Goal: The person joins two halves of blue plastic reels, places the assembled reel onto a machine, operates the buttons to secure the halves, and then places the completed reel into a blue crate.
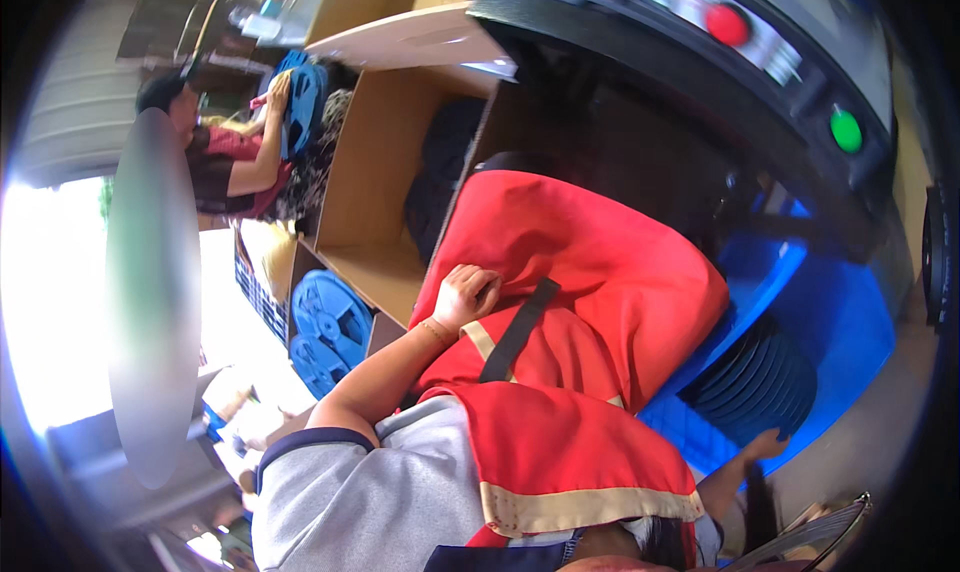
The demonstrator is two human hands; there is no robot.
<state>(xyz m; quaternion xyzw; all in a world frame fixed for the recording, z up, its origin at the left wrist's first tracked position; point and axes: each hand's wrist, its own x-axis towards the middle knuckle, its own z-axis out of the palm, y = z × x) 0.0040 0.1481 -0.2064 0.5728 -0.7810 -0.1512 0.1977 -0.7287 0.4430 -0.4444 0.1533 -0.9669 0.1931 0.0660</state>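
My left hand [467,297] rests on the red apron [590,242] over my lap. Its fingers are curled in and nothing shows in them. A black strap [520,330] lies on the apron beside that hand. On the right, my right hand [766,446] reaches down to the near edge of a stack of dark round discs [757,384]. The stack lies on its side in a blue plastic bin [850,322]. The fingers meet the rim of the stack; their grip is too small and blurred to make out.
A machine panel with a red button [728,24] and a green button [846,129] hangs over the upper right. Left of my lap stands an open cardboard box [375,162] with dark contents. Blue plastic reels [330,317] sit beside it. Farther back, a co-worker [225,157] handles a blue reel.
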